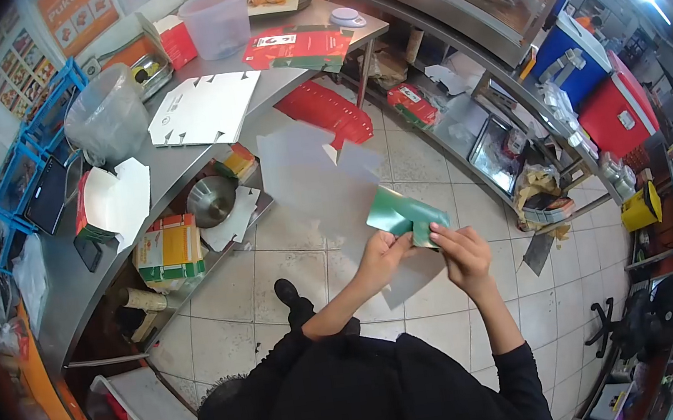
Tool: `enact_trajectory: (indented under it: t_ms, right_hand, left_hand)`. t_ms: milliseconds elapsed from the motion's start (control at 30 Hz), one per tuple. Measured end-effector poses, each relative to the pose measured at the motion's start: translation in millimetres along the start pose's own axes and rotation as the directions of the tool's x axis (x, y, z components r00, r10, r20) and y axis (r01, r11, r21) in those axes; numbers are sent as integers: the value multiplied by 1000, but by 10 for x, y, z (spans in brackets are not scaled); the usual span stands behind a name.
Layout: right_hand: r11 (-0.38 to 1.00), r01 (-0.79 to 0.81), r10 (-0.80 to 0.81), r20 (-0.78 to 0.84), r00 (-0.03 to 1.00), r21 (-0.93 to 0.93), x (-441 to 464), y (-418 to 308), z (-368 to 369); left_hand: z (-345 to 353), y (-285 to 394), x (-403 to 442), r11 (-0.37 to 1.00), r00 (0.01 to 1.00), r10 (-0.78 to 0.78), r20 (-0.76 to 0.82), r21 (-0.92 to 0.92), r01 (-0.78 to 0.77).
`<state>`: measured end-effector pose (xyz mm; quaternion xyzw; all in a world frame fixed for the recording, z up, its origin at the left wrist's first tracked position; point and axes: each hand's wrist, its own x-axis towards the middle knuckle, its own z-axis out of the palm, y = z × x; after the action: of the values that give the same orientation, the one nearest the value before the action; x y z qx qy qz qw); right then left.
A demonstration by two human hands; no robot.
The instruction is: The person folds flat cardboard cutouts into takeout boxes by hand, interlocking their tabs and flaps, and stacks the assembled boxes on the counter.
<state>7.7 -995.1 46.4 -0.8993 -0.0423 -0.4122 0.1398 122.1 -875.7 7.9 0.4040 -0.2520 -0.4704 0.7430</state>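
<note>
A cardboard sheet, pale grey on its large face (316, 179) and green where it is bent over (394, 210), is held above the tiled floor. My left hand (383, 261) pinches the sheet's near edge beside the green part. Right of it, my right hand (462, 257) grips the green flap between thumb and fingers. The two hands are close together but apart. Beyond the sheet, a flat red cardboard piece (329, 114) shows partly below the steel table. A white unfolded box blank (205, 110) lies on the steel table (171, 163).
On the table stand a partly folded box (119, 201), a clear bucket (104, 112), a plastic tub (217, 25) and a red printed blank (292, 49). A metal bowl (213, 200) sits on the lower shelf. Shelving (503, 131) and a red cooler (618, 108) stand right.
</note>
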Motion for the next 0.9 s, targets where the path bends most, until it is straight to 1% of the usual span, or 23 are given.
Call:
enact_trajectory:
  t_ms: [33, 67, 133, 167, 200, 267, 300, 333, 400, 433, 467, 500, 533, 567, 600, 633, 667, 700, 733, 767, 800, 867, 900]
  right_hand:
    - [996, -9, 11, -17, 1000, 94, -3, 31, -3]
    - [995, -2, 4, -15, 1000, 101, 35, 12, 23]
    - [996, 71, -73, 31, 997, 61, 135, -60, 56]
    - [997, 72, -71, 37, 997, -37, 207, -91, 121]
    - [996, 76, -74, 39, 996, -39, 255, -124, 216]
    - [976, -3, -20, -102, 995, -217, 347, -167, 446]
    - [978, -17, -6, -108, 994, -210, 397, -171, 534]
    - [978, -11, -12, -106, 994, -210, 469, -188, 614]
    - [991, 14, -20, -43, 999, -137, 621, -218, 781]
    - [996, -4, 4, -5, 1000, -94, 685, -236, 861]
    - [996, 6, -7, -3, 1000, -86, 811, -250, 921]
    - [1000, -4, 5, 51, 999, -21, 981, -274, 949]
    - [999, -14, 9, 104, 995, 43, 1156, -279, 985]
    - [999, 1, -5, 87, 996, 42, 1328, -249, 1042]
    - [999, 18, -22, 82, 996, 44, 1625, -314, 1123]
    - [997, 41, -40, -28, 999, 59, 1987, -443, 1215]
    - [995, 62, -52, -138, 989, 73, 2260, -529, 1341]
    - [985, 172, -171, -34, 985, 24, 2422, -545, 1503]
    - [958, 285, -284, 71, 956, -13, 2569, -562, 1653]
    - [916, 400, -396, 92, 913, -25, 2731, -619, 1742]
    - [911, 412, -410, 80, 909, -20, 2831, -664, 1804]
    - [746, 666, -665, 58, 745, -15, 2947, -708, 1903]
    - [682, 729, -729, 36, 684, -58, 2996, -688, 1965]
  left_hand:
    - [-74, 40, 41, 984, 994, 83, 71, -166, -70]
    - [-139, 123, 65, 983, 994, 89, 63, -166, -78]
    - [-230, 303, 74, 992, 994, 47, 99, -119, -35]
    - [-324, 237, 107, 999, 991, 44, 128, -19, -42]
    - [-365, 154, 120, 999, 990, 48, 129, -21, -45]
    - [-397, 38, 143, 988, 993, 112, 40, -108, -107]
    - [-303, 249, 81, 992, 992, 119, -43, -26, -120]
    - [-396, 302, 84, 992, 991, 125, -45, -29, -126]
    - [-644, 476, 66, 984, 985, 172, 29, -51, -170]
    - [-727, 591, 52, 951, 945, 309, 105, -26, -308]
    - [-787, 709, 81, 948, 943, 319, 97, -23, -318]
    - [-837, 817, 131, 966, 965, 259, -32, -16, -259]
    - [-898, 907, 182, 979, 967, 198, -159, -18, -203]
    - [-988, 931, 227, 975, 963, 215, -164, -14, -220]
    - [-1092, 909, 274, 950, 939, 302, -166, 134, -281]
    - [-1181, 921, 305, 902, 910, 383, -156, 277, -332]
    - [-1246, 993, 310, 897, 906, 393, -157, 280, -341]
    - [-1311, 1077, 304, 787, 882, 465, -84, 495, -368]
    - [-1396, 1163, 304, 626, 856, 516, 3, 681, -380]
    - [-1582, 1189, 344, 526, 799, 601, 19, 743, -414]
    - [-1725, 1284, 375, 513, 791, 612, 19, 751, -415]
    - [-1991, 1448, 409, 389, 631, 774, -39, 817, -426]
    - [-2218, 1332, 400, 447, 618, 766, -177, 838, -313]
